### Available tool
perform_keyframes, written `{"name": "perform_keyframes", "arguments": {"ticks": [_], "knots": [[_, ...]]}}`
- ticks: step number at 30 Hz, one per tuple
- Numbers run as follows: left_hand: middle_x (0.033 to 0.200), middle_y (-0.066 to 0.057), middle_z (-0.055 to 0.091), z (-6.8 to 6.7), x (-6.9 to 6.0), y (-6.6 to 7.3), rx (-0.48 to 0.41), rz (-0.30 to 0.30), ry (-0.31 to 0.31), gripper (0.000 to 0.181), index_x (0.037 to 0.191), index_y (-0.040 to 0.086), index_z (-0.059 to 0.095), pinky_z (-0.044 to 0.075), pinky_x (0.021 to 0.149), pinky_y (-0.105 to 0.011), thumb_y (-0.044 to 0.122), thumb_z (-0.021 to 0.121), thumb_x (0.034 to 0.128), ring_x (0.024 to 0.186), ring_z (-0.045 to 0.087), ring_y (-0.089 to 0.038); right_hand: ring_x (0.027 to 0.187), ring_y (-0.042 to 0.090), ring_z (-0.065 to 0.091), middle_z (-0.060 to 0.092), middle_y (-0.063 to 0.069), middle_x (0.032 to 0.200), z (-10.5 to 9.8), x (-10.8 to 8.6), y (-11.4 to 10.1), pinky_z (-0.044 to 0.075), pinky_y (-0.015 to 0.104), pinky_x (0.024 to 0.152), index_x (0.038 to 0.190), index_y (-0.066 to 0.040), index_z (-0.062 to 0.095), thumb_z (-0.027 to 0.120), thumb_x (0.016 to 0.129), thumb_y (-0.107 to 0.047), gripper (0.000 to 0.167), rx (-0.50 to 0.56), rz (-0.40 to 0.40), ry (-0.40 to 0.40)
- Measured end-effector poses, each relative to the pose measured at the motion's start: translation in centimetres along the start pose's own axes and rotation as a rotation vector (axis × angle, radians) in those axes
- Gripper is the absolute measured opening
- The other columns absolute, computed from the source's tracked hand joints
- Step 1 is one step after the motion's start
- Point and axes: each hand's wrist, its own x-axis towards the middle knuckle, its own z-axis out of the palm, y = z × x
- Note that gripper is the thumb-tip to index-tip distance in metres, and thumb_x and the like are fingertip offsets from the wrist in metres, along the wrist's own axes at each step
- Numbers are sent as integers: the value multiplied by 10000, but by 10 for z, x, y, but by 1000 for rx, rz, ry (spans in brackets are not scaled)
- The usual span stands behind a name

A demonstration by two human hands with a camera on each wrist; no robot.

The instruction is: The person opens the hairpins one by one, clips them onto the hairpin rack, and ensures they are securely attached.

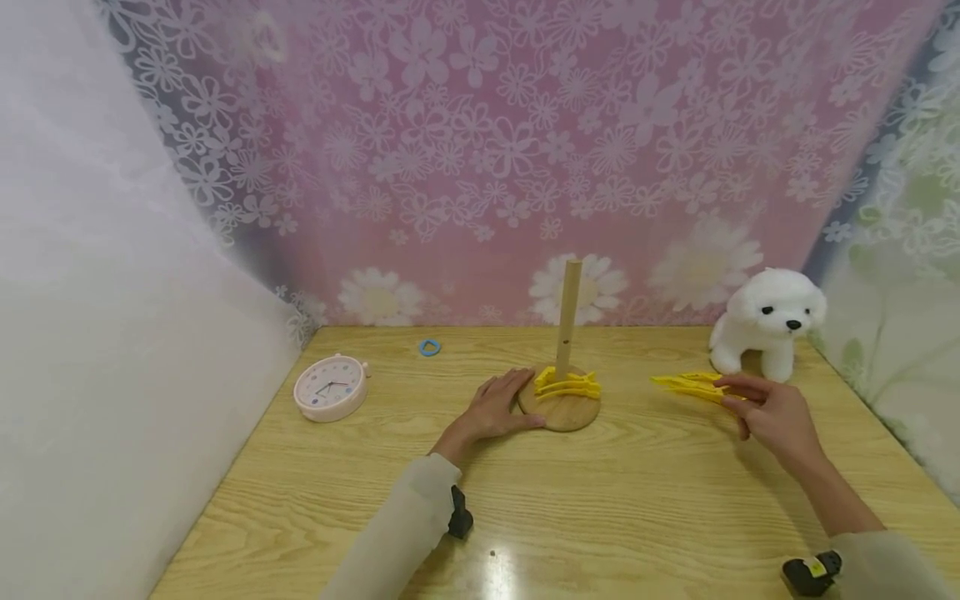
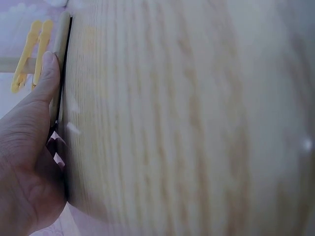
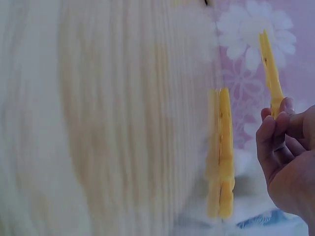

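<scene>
A wooden stand, a round base with an upright post, stands mid-table. Its base is held at the left edge by my left hand, thumb at the front and fingers around the rim. Two slim yellow plastic clip-like pieces lie at the foot of the post; the left wrist view shows them side by side. To the right, my right hand pinches another slim yellow piece between thumb and fingertips. In the right wrist view a similar yellow piece rests on the table near that hand.
A white plush dog sits at the back right, just beyond my right hand. On the left lies a pink round clock. A small blue ring is near the back edge. A flowered pink cloth hangs behind the table.
</scene>
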Motion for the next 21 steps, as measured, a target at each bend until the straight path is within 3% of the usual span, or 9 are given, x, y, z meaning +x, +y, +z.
{"name": "perform_keyframes", "arguments": {"ticks": [4, 11, 21], "knots": [[1727, -19, 226, -2, -2, 2, 9, -12, -11, 904, 1682, 192, 213, 65, 1296, -485, 553, 662, 986, 1607, 138, -225, 442, 192, 539, 782, -53, 955, 16, 2, -12, 479, 335, 421, 1258, 61, 690, 659, 1039, -116, 284, -2, -24, 9], [1724, -35, 234, -4, -2, 3, 16, -10, -12, 897, 1680, 181, 216, 81, 1294, -495, 550, 656, 991, 1605, 147, -239, 421, 296, 545, 751, 278, 1058, 43, 7, -39, 418, 323, 363, 1214, 32, 729, 685, 1017, -89, 235, -17, -57, 31], [1733, -14, 209, -1, 0, -1, 7, -16, -14, 916, 1686, 209, 195, 53, 1296, -484, 561, 662, 981, 1610, 117, -215, 413, 240, 543, 743, 306, 1050, 73, 20, -54, 464, 352, 385, 1183, 46, 740, 676, 1014, -48, 203, 40, -15, 48]]}}
